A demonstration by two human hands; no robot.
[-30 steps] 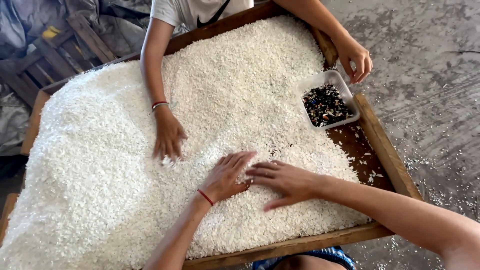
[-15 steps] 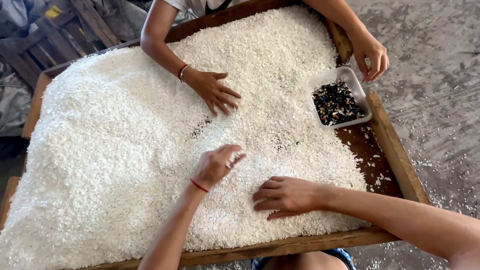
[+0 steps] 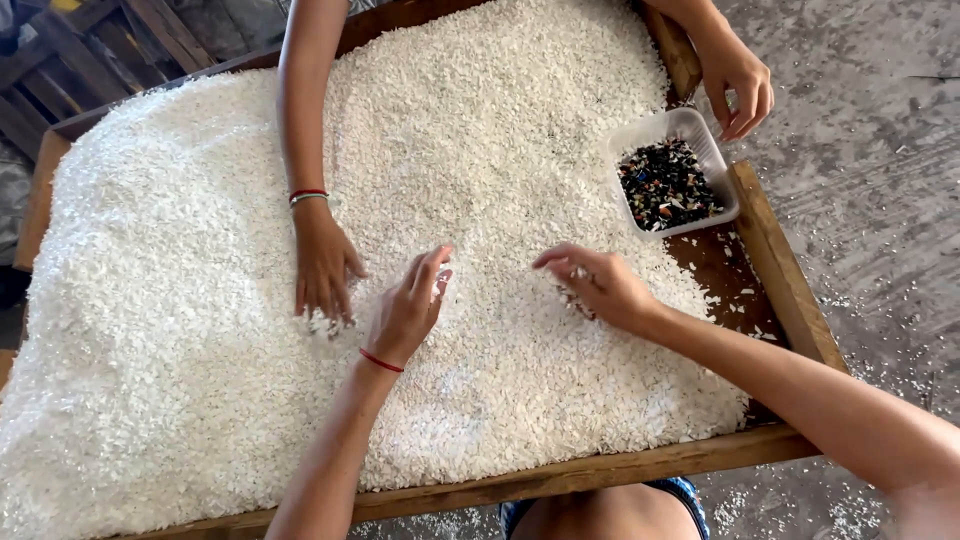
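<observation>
Near the middle of the wide wooden-framed tray [image 3: 780, 250], the left hand [image 3: 408, 308] hovers over the heap of small white plastic flakes [image 3: 200, 300], fingers loosely curled and half open, fingertips just touching the flakes, grasping nothing visible. Just right of it, the right hand [image 3: 598, 285] pinches a few white flakes between thumb and fingertips. Farther right sits a clear square plastic tub of dark scraps [image 3: 668, 180]. Another person's 2 hands work at the far side: 1 [image 3: 322, 268] pressed flat on the flakes, 1 [image 3: 738, 82] beside the tub.
</observation>
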